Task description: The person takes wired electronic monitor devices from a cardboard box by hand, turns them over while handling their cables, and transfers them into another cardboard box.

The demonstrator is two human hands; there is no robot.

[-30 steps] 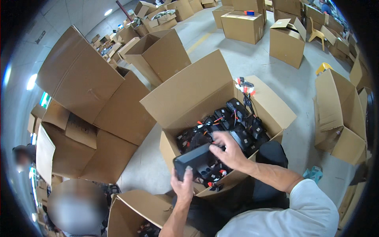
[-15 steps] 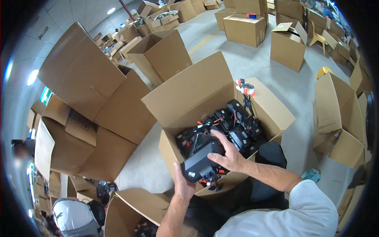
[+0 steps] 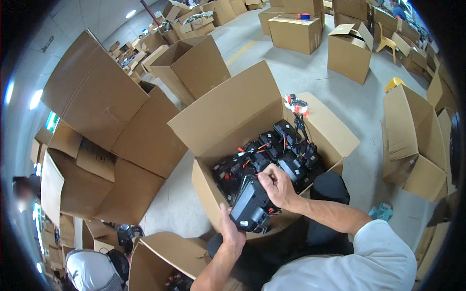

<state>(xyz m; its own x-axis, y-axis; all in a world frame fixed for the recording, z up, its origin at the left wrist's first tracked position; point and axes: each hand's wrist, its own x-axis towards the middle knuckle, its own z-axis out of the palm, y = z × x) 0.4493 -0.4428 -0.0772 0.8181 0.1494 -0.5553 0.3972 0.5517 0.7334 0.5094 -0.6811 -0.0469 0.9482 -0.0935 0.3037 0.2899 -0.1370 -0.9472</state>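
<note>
A black boxy plastic device (image 3: 250,205) with a small white label is held over the near edge of an open cardboard box (image 3: 202,186). My left hand (image 3: 232,229) supports its lower left end, the fingers partly hidden beneath. At its far end my right hand (image 3: 278,186) is closed, fingers curled and thumb pressed on the edge. Short wires and a red connector show at the device's near right side. Inside the box lie several similar black devices (image 3: 292,166), tangled with black, red and orange wires. White and red connectors (image 3: 297,105) rest on its right flap.
At the lower left stands another open carton (image 3: 160,254) with dark parts inside. Large stacked cartons (image 3: 97,82) rise on the left, and an open carton (image 3: 412,138) is on the right. A person in a white cap (image 3: 92,269) is at lower left. Behind are more cartons and a yellow chair (image 3: 386,43).
My right hand has gone from lying spread across the device to curling round its far end. The device has turned steeper, its far end now pointing more toward the box's back.
</note>
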